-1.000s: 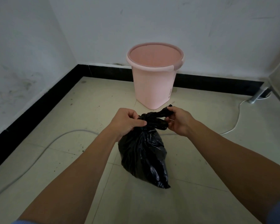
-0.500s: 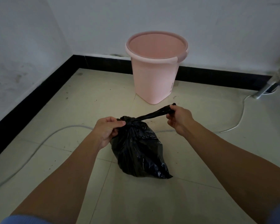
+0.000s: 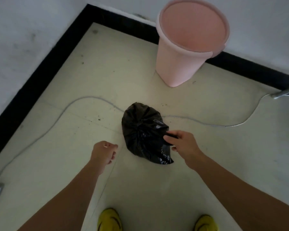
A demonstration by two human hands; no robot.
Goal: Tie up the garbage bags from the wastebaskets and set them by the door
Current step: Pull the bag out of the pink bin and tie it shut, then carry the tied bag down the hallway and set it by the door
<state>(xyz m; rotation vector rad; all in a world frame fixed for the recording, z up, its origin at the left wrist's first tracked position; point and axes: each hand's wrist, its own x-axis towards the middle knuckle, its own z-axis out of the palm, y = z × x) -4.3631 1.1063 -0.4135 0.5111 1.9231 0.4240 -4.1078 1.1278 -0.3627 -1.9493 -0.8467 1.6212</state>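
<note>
A black garbage bag (image 3: 143,130), gathered at its top, hangs or rests just above the tiled floor in the middle of the view. My right hand (image 3: 182,144) pinches the bag's twisted neck at its right side. My left hand (image 3: 104,151) is off the bag, a little to its left, with fingers loosely curled and nothing in them. A pink wastebasket (image 3: 182,64) stands unlined and empty against the far wall, beyond the bag.
A thin white cable (image 3: 90,98) snakes across the floor behind the bag toward a metal leg (image 3: 285,93) at right. Black skirting (image 3: 45,64) lines both walls of the corner. My yellow shoes (image 3: 109,220) show at the bottom edge.
My left hand has let go of the bag and drawn back to the left. My right hand keeps the neck. The view has tilted down, showing my shoes.
</note>
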